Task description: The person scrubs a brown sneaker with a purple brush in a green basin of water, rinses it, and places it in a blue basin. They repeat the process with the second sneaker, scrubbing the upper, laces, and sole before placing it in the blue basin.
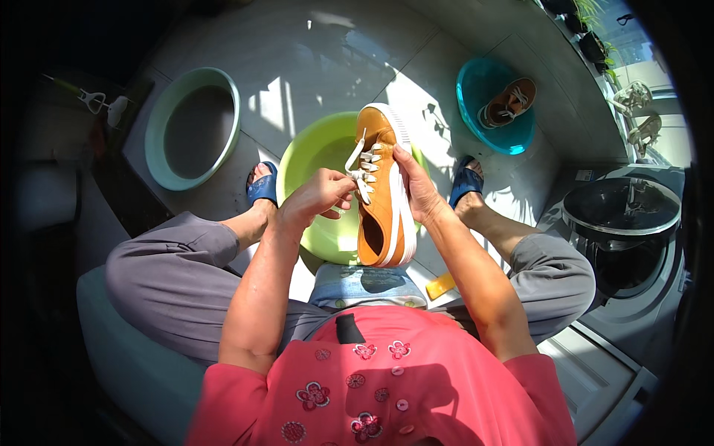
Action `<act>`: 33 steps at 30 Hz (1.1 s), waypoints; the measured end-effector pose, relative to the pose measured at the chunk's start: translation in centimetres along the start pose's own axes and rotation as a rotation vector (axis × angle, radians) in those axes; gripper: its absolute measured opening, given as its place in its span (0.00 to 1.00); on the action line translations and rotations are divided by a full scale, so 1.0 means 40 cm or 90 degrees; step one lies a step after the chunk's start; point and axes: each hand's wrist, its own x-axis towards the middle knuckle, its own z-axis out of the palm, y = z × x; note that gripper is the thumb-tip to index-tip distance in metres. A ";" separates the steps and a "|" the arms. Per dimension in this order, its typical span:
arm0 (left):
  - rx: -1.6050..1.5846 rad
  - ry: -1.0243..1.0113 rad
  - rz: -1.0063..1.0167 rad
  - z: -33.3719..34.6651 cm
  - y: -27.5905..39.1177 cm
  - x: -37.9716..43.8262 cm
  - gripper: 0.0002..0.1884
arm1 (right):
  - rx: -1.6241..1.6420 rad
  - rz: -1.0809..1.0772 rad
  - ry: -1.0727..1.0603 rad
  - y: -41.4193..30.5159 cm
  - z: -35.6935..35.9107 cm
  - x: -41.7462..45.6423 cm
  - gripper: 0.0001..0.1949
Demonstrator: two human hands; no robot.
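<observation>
An orange-tan sneaker (pixel 375 217) with a white sole is held above a lime-green basin (pixel 312 145), its toe pointing away from me. My right hand (pixel 418 184) grips the shoe along the sole on its right side. With thumb and fingers, my left hand (pixel 329 195) pinches the white shoelace (pixel 365 167) at the left edge of the lacing. The lace still threads through the eyelets, and one end loops up loose near the toe. The upper looks wet at the toe. Water shows in the basin beneath, partly hidden by the shoe and my left hand.
A pale green basin (pixel 231 150) of dark water stands to the left. At the right, a teal basin (pixel 467 111) holds a matching sneaker (pixel 509 103). A yellow block (pixel 440 286) lies by my right leg. A front-loading washing machine (pixel 630 267) has its door (pixel 622 206) ajar.
</observation>
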 end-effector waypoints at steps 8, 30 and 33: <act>-0.315 -0.113 0.013 0.016 0.021 0.008 0.36 | -0.482 -0.310 0.158 -0.132 0.092 -0.065 0.37; -0.872 -0.438 0.395 0.110 0.183 -0.037 0.23 | -1.012 -0.611 -0.076 -0.266 0.241 -0.262 0.36; -0.838 -0.504 0.440 0.105 0.204 -0.058 0.27 | -1.089 -0.575 -0.172 -0.280 0.227 -0.274 0.28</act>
